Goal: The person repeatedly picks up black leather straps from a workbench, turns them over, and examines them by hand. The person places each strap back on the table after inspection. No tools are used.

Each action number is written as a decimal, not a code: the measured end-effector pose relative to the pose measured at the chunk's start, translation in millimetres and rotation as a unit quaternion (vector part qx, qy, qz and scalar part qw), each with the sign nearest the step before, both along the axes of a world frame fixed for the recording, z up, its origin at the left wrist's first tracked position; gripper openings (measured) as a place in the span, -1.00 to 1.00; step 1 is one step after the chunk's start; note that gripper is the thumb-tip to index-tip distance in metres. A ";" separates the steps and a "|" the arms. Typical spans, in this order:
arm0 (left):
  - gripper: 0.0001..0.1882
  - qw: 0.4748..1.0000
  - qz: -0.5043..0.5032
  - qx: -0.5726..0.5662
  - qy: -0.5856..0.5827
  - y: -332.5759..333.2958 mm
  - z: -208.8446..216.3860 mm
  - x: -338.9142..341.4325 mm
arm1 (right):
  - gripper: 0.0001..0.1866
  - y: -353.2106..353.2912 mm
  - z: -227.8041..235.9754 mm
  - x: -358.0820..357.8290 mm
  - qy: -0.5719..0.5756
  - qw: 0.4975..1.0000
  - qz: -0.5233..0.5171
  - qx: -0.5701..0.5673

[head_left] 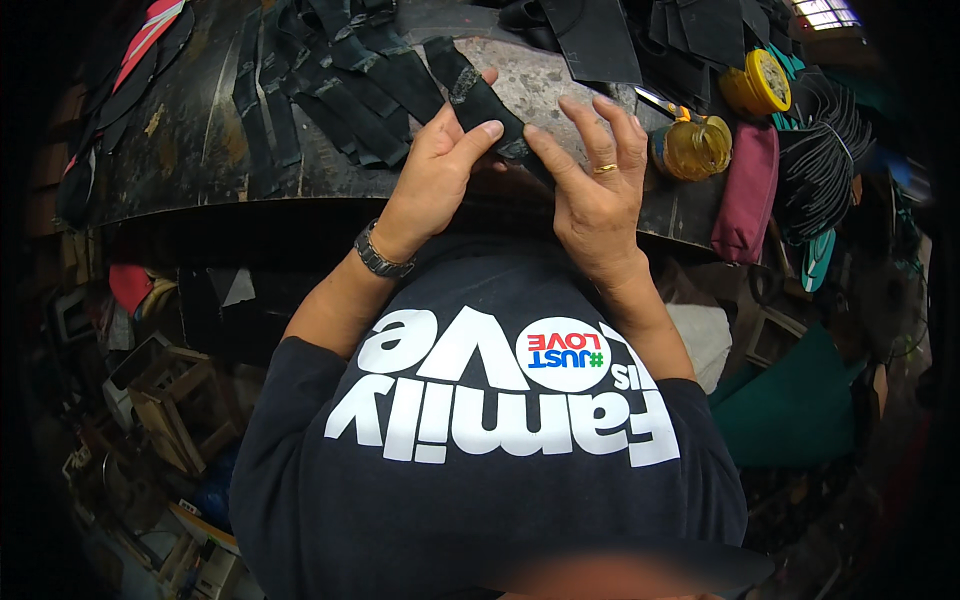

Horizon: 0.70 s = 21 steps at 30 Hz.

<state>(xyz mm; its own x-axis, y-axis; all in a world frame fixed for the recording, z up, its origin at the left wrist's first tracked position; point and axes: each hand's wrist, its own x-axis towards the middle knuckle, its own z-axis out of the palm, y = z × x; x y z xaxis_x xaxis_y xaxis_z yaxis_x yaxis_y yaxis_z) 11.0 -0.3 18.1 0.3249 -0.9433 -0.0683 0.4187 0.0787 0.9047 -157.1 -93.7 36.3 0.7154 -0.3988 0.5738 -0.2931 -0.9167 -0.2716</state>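
Note:
My left hand [440,160] and my right hand [590,185] meet over the near edge of a dark workbench [190,150]. Between them they hold a black strip of leather-like material [475,90] that runs up and to the left. The left thumb and fingers pinch the strip's middle. The right thumb presses its lower end while the other right fingers are spread above it. A metal watch sits on my left wrist and a gold ring on a right finger.
Several more black strips [340,90] lie in a heap to the left on the bench. Two yellow glue jars [695,145] [760,82], a maroon pouch [748,195] and a bundle of black cord [825,150] sit at right. Wooden crates [170,400] stand below left.

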 end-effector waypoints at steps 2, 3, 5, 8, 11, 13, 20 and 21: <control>-0.43 1.000 0.000 0.006 0.001 0.4 -0.7 1.0 | -0.45 0.1 -0.6 -0.5 0.019 0.999 0.002 -0.034; -0.44 1.000 0.002 0.012 0.008 0.4 -0.6 1.1 | -0.46 -0.5 0.0 -0.6 0.024 0.999 0.011 -0.036; -0.45 0.999 0.007 0.010 0.032 -0.2 0.3 0.0 | -0.45 -2.0 2.7 -1.2 0.027 0.999 0.043 -0.011; -0.47 0.999 0.013 -0.011 0.027 -1.9 6.2 0.2 | -0.43 -4.3 10.3 -2.3 0.000 0.991 0.109 0.082; -0.43 0.999 -0.003 -0.043 -0.033 4.1 20.6 18.1 | -0.41 -1.5 19.6 -10.5 -0.051 0.971 0.142 0.188; -0.42 0.987 0.040 -0.081 -0.130 5.6 29.6 33.6 | -0.39 -0.8 21.8 -15.8 -0.098 0.947 0.137 0.274; -0.51 0.885 0.183 0.063 -0.424 26.2 38.4 144.6 | -0.56 -33.6 25.4 -51.6 -0.167 0.957 0.066 0.226; -0.51 0.767 0.280 0.114 -0.565 20.7 31.9 153.5 | -0.55 -41.4 29.1 -61.0 -0.166 0.968 0.036 0.187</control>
<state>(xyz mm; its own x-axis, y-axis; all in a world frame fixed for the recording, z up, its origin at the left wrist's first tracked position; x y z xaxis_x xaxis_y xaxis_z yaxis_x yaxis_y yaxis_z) 164.5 20.4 50.1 0.6487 -0.6393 0.4130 -0.6855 -0.2552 0.6819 -218.1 -135.1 65.4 0.5500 -0.5794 0.6015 -0.0727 -0.7507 -0.6567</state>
